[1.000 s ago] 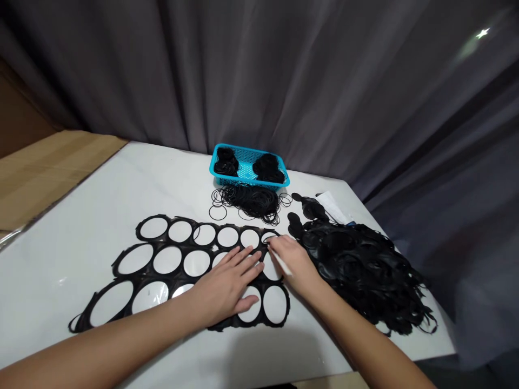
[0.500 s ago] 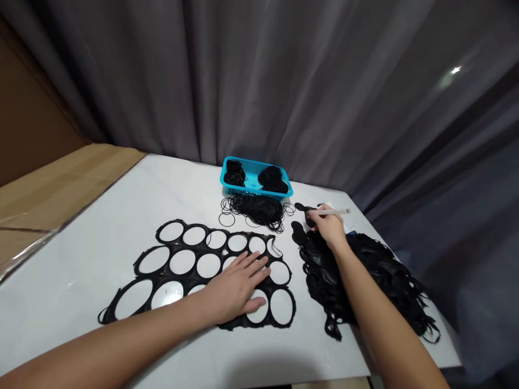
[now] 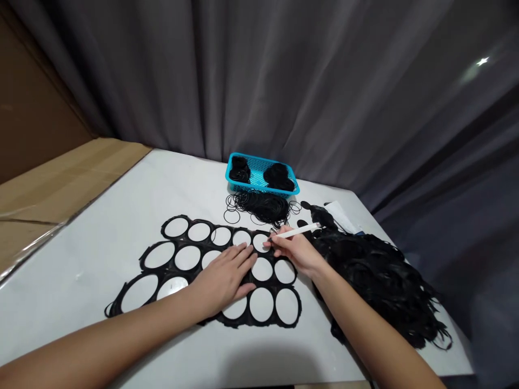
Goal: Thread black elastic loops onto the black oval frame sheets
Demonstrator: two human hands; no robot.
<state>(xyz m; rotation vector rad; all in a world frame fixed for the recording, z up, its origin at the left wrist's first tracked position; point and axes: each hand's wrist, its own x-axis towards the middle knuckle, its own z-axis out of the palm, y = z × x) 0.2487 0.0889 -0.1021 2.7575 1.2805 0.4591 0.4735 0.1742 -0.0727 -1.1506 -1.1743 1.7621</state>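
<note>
Back from the far end of the black scrap heap point(image 3: 377, 275), where it hovered half a second ago, the right hand point(image 3: 294, 251) now sits at the upper right corner of the black sheet point(image 3: 274, 287). The left hand point(image 3: 225, 278) has stayed where it was, pressing down on the sheet.

The right hand's fingers are closed in a pinch around a thin white stick point(image 3: 295, 232). The stick lies nearly level, and its tip points left and touches the rim of one of the round cut-outs in the sheet's top row. The left hand lies palm down just beside it, with its fingers stretched out flat and slightly apart. They cover the middle cut-outs and grip nothing.

The sheet lies flat on the white table point(image 3: 121, 210), in front of the person and a little to the left. It is a web of black material pierced by three rows of round holes, through which the table shows.

Beyond the sheet lies a loose tangle of thin black rings point(image 3: 261, 207), touching the front of a blue basket point(image 3: 259, 189) that holds two more dark clumps. The scrap heap spreads along the right edge of the table, close to the right forearm. A white packet point(image 3: 339, 215) shows at its far end. A grey curtain point(image 3: 284, 81) hangs behind the table, and brown cardboard point(image 3: 48, 183) lies to the left.
</note>
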